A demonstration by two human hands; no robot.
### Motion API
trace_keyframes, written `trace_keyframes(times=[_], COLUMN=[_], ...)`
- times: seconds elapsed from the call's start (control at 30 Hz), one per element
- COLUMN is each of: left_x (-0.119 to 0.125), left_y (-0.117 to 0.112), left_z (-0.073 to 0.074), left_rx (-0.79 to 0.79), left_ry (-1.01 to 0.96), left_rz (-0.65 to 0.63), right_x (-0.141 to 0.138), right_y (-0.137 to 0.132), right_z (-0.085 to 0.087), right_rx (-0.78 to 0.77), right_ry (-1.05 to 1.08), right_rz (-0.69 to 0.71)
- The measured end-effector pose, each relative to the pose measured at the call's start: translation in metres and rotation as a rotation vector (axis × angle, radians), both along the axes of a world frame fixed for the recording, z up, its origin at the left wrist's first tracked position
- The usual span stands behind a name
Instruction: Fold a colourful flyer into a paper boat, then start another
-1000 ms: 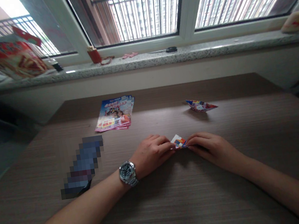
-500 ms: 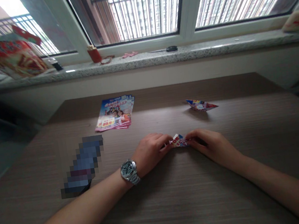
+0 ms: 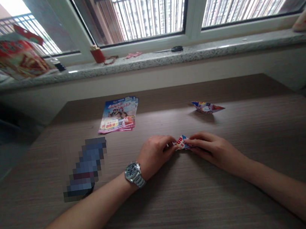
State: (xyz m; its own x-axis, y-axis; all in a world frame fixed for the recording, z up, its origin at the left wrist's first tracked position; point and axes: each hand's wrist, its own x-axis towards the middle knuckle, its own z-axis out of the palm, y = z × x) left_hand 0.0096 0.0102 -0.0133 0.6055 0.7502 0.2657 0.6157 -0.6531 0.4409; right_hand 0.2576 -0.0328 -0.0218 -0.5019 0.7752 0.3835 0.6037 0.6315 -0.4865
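We pinch a small folded paper [image 3: 182,143] between our left hand [image 3: 155,154] and right hand [image 3: 213,150], both curled narrowly around it on the counter [image 3: 200,206].

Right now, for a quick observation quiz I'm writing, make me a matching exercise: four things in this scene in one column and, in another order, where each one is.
Things:
1. Steel wristwatch
2. Small folded paper piece
3. Stack of printed flyers
4. Scissors

Places:
A. On the granite windowsill
B. Around the left wrist
C. Lying on the wooden table
D. Held between the fingertips of the left hand and right hand

Right pairs: 1-B, 2-D, 3-C, 4-A.
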Motion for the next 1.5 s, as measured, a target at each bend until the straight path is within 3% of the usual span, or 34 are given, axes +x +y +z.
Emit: trace_keyframes(times=[0.2,0.47,0.83,1.03,1.5], left_x=[0.0002,-0.0014,-0.0015,-0.0007,-0.0021], left_y=[-0.0001,-0.0037,-0.0034,-0.0057,-0.0058], left_z=[0.0011,0.0057,0.0054,0.0056,0.0065], left_rx=[0.031,0.160,0.235,0.237,0.224], left_ry=[-0.003,0.080,0.137,0.125,0.138], left_rz=[-0.014,-0.237,-0.314,-0.363,-0.357], right_x=[-0.0003,-0.0002,-0.0011,-0.0028,-0.0019], right_y=[0.0005,0.0003,0.0010,0.0004,0.0026], right_z=[-0.0048,-0.0052,-0.0013,-0.0002,0.0002], right_rx=[0.032,0.037,-0.023,-0.033,-0.107], right_ry=[-0.033,-0.032,0.028,0.034,0.023], right_rz=[-0.011,-0.007,-0.016,-0.093,-0.093])
